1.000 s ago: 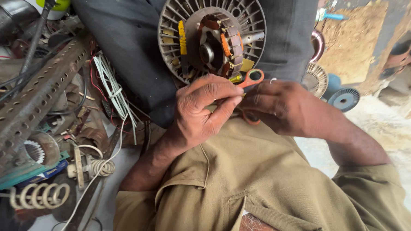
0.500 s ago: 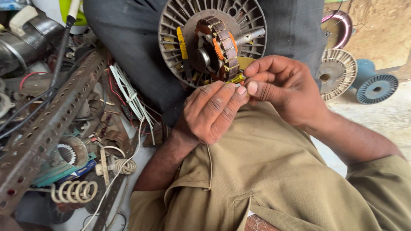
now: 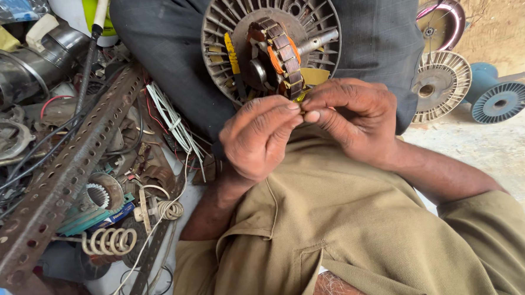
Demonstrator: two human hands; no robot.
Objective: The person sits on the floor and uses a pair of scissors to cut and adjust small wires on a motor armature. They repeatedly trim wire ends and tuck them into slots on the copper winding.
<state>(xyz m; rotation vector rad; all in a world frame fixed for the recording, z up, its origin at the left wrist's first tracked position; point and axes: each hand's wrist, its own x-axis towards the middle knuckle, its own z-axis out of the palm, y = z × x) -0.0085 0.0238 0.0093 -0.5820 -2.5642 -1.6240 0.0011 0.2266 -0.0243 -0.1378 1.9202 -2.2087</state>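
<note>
Both hands meeting at the near edge of the round fan motor (image 3: 271,44), resting on a dark-trousered lap. Left hand (image 3: 260,135) and right hand (image 3: 352,119) with fingertips pinched narrow together on something too small to tell. Perforated rusty angle bar (image 3: 60,180) lying left.

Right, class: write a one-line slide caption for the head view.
Left hand and right hand pinch together below a finned fan motor on the lap, scrap metal beside.

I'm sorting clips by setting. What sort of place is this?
Probably a small motor or fan repair workshop: an opened motor with copper windings at the hands, wire spools on the floor, and scrap metal parts piled alongside.
</note>
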